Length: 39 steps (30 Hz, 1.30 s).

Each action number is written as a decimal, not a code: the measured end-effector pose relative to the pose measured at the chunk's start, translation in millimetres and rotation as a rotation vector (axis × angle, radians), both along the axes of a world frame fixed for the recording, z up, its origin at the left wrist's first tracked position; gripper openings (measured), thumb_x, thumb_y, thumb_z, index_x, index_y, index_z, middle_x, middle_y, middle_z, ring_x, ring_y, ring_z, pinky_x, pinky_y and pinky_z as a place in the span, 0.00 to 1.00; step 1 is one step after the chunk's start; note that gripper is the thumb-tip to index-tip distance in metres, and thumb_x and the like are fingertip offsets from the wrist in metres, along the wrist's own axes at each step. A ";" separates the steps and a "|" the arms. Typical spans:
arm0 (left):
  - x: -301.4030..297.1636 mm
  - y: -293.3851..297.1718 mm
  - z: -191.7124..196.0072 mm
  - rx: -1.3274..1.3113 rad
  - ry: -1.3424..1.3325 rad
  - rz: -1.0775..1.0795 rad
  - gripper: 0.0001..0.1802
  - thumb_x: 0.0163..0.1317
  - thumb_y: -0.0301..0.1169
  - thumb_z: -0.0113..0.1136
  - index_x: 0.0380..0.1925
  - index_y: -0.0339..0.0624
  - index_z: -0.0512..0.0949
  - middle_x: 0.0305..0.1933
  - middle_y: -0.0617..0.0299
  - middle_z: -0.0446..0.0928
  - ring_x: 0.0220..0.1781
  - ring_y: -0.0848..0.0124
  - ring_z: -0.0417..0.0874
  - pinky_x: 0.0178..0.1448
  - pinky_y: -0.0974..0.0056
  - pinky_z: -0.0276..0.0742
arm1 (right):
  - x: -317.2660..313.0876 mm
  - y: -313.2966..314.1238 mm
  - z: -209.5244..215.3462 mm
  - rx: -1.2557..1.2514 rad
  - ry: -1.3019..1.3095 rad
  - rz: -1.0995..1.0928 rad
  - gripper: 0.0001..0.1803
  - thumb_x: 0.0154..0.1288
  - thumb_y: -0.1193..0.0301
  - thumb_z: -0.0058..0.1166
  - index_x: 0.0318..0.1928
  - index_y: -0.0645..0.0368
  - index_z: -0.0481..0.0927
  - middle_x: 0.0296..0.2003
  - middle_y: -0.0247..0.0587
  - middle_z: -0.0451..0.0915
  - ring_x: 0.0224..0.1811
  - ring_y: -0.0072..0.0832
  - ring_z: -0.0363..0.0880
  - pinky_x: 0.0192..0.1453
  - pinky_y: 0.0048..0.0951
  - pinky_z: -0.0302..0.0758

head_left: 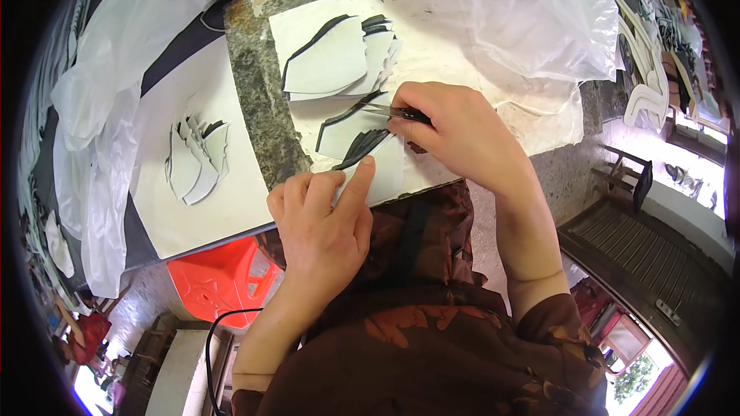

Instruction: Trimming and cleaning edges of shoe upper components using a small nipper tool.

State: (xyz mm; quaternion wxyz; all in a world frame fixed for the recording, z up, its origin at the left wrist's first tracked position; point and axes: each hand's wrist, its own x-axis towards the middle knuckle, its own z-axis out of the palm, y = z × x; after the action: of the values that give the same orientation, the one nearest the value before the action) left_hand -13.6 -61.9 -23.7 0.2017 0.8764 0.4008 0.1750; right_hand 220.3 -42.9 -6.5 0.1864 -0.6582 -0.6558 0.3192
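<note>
Right hand (455,127) closed on pointed metal tool (412,114), tip at black-edged white piece (336,137).
Left hand (320,219) half-open, index finger on lower pieces (388,167).

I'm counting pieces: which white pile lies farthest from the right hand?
The pile on the left white sheet, left of the mottled strip; the others lie right of it, nearer the right hand.

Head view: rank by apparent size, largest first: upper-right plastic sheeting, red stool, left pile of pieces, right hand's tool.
1. Plastic sheeting, upper right
2. Red stool, visible part only; some is hidden
3. Left pile of white pieces
4. Black-handled tool in the right hand
</note>
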 end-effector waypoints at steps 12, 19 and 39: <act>10.8 5.1 4.5 0.015 0.083 -0.022 0.31 0.53 0.29 0.69 0.61 0.58 0.84 0.38 0.63 0.67 0.46 0.60 0.72 0.54 0.52 0.63 | 4.8 -5.5 -4.5 0.015 0.043 -0.067 0.12 0.68 0.66 0.63 0.40 0.62 0.82 0.29 0.47 0.83 0.31 0.43 0.83 0.38 0.38 0.77; 18.0 6.9 9.1 0.021 0.115 -0.007 0.33 0.49 0.24 0.65 0.59 0.58 0.85 0.34 0.62 0.64 0.41 0.61 0.71 0.53 0.54 0.65 | 2.4 -14.4 -11.2 0.009 0.098 -0.123 0.12 0.67 0.66 0.64 0.40 0.63 0.81 0.32 0.47 0.84 0.34 0.44 0.82 0.39 0.38 0.77; 6.0 -1.9 -9.4 -0.032 -0.082 0.098 0.28 0.53 0.26 0.66 0.58 0.41 0.81 0.53 0.55 0.75 0.54 0.55 0.75 0.63 0.50 0.67 | 1.2 -33.9 -3.9 -0.076 0.381 -0.204 0.17 0.64 0.65 0.68 0.47 0.64 0.82 0.35 0.42 0.80 0.35 0.28 0.76 0.44 0.31 0.75</act>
State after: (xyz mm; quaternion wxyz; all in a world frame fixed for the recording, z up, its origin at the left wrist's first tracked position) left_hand -7.7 -63.7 -33.1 0.2230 0.8444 0.4375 0.2140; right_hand 221.6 -76.9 -10.4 0.3133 -0.6555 -0.5260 0.4420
